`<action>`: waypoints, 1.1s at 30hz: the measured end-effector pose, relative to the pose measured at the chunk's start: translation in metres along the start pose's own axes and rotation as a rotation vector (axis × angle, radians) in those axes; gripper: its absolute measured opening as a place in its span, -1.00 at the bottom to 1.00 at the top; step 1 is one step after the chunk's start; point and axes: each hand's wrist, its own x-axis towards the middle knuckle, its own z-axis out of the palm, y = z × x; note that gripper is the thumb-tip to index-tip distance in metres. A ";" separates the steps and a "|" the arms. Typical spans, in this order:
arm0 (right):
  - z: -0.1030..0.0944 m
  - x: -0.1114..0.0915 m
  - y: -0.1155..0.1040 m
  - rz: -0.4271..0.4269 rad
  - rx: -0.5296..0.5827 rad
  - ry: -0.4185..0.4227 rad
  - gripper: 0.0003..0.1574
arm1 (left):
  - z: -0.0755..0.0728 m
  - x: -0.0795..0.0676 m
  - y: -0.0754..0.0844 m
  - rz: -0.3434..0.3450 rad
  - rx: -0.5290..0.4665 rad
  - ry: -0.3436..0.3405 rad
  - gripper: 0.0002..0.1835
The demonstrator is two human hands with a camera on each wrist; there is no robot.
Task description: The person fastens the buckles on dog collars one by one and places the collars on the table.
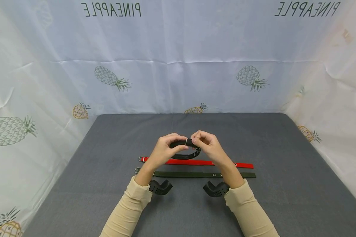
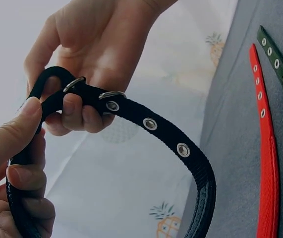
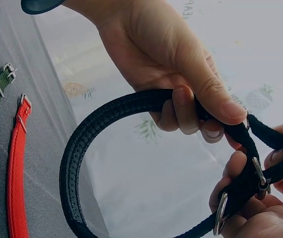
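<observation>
A black dog collar (image 1: 184, 157) is bent into a loop and held above the table. My left hand (image 1: 163, 149) grips its strap, thumb pressing near a metal loop. My right hand (image 1: 210, 144) pinches the end with the metal buckle (image 3: 258, 171) and a D-ring (image 3: 221, 213). The strap makes a small fold (image 2: 52, 74) between the two hands. Several metal eyelets (image 2: 150, 124) show along the black strap. Below the hands lie a red collar (image 1: 192, 162) and a green collar (image 1: 184, 174), both straight and parallel; the forearms hide parts of them.
A grey cloth covers the table (image 1: 106, 204). White curtains (image 1: 178, 39) with printed pineapples stand at the back and sides. Black wrist camera mounts (image 1: 216, 189) sit on both wrists, over the table in front of the green collar.
</observation>
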 end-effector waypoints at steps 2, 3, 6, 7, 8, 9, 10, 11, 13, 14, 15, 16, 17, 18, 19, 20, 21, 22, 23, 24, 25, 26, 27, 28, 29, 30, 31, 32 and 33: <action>0.001 0.000 0.000 -0.001 -0.004 -0.004 -0.74 | 0.000 0.000 -0.001 0.010 0.003 0.002 -0.74; 0.001 0.000 0.000 -0.002 -0.005 -0.006 -0.74 | -0.001 0.000 -0.001 0.018 0.007 0.005 -0.74; 0.001 0.000 0.000 -0.011 -0.011 -0.020 -0.72 | -0.001 0.000 -0.001 0.040 0.020 0.011 -0.74; 0.001 0.000 0.000 -0.015 -0.013 -0.024 -0.71 | -0.001 0.000 0.000 0.047 0.028 0.013 -0.74; 0.001 0.000 0.001 -0.019 -0.017 -0.030 -0.71 | -0.001 0.000 0.000 0.054 0.036 0.012 -0.74; 0.001 0.000 0.002 -0.023 -0.022 -0.035 -0.70 | -0.001 0.000 0.001 0.061 0.045 0.012 -0.73; 0.001 0.000 0.003 -0.026 -0.029 -0.039 -0.70 | -0.001 0.000 0.001 0.067 0.054 0.010 -0.73; 0.001 0.000 0.003 -0.025 -0.034 -0.041 -0.71 | -0.002 0.000 0.001 0.071 0.062 0.007 -0.72; 0.001 0.000 0.004 -0.014 -0.047 -0.039 -0.75 | -0.002 -0.001 0.002 0.075 0.073 -0.002 -0.72; 0.001 0.000 0.004 0.000 -0.052 -0.035 -0.78 | -0.003 -0.001 0.002 0.074 0.076 -0.009 -0.72; 0.001 0.000 0.004 0.017 -0.052 -0.032 -0.81 | -0.003 -0.001 0.002 0.071 0.075 -0.016 -0.72; 0.000 0.000 0.003 0.035 -0.051 -0.030 -0.84 | -0.003 -0.001 0.002 0.066 0.071 -0.024 -0.71; 0.000 0.000 0.004 0.055 -0.048 -0.032 -0.86 | -0.003 -0.001 0.002 0.059 0.064 -0.031 -0.71; -0.001 0.000 0.003 0.072 -0.042 -0.037 -0.86 | -0.003 -0.001 0.002 0.050 0.053 -0.037 -0.71; -0.002 0.000 0.003 0.086 -0.039 -0.046 -0.83 | -0.003 -0.002 0.002 0.041 0.041 -0.039 -0.71; -0.003 0.000 0.003 0.093 -0.037 -0.059 -0.78 | -0.003 -0.002 0.002 0.029 0.024 -0.040 -0.71; -0.005 -0.001 0.004 0.092 -0.032 -0.078 -0.73 | -0.003 -0.002 0.002 0.017 0.002 -0.039 -0.72; -0.006 -0.001 0.004 0.090 -0.030 -0.099 -0.67 | -0.003 -0.002 0.002 0.005 -0.019 -0.037 -0.72; -0.008 -0.001 0.005 0.087 -0.025 -0.119 -0.60 | -0.003 -0.002 0.002 -0.007 -0.035 -0.034 -0.72; -0.009 -0.001 0.005 0.085 -0.021 -0.138 -0.55 | -0.003 -0.003 0.002 -0.018 -0.049 -0.029 -0.72; -0.010 -0.001 0.006 0.089 -0.016 -0.153 -0.51 | -0.004 -0.003 0.002 -0.028 -0.058 -0.027 -0.72; -0.011 -0.001 0.007 0.094 -0.008 -0.169 -0.49 | -0.004 -0.003 0.002 -0.037 -0.065 -0.025 -0.72; -0.012 0.000 0.008 0.106 0.002 -0.182 -0.47 | -0.004 -0.003 0.002 -0.042 -0.065 -0.022 -0.72; -0.012 0.000 0.009 0.119 0.009 -0.191 -0.46 | -0.005 -0.003 0.002 -0.048 -0.063 -0.020 -0.72; -0.013 0.000 0.009 0.131 0.019 -0.197 -0.46 | -0.005 -0.003 0.002 -0.054 -0.060 -0.018 -0.72; -0.013 0.001 0.010 0.139 0.028 -0.200 -0.48 | -0.005 -0.003 0.002 -0.058 -0.061 -0.016 -0.71; -0.014 0.001 0.010 0.142 0.036 -0.202 -0.48 | -0.005 -0.002 0.001 -0.061 -0.061 -0.013 -0.71; -0.014 0.001 0.010 0.139 0.041 -0.206 -0.48 | -0.005 -0.002 0.001 -0.063 -0.061 -0.010 -0.71; -0.014 0.001 0.010 0.138 0.047 -0.206 -0.49 | -0.005 -0.002 0.001 -0.061 -0.063 -0.008 -0.71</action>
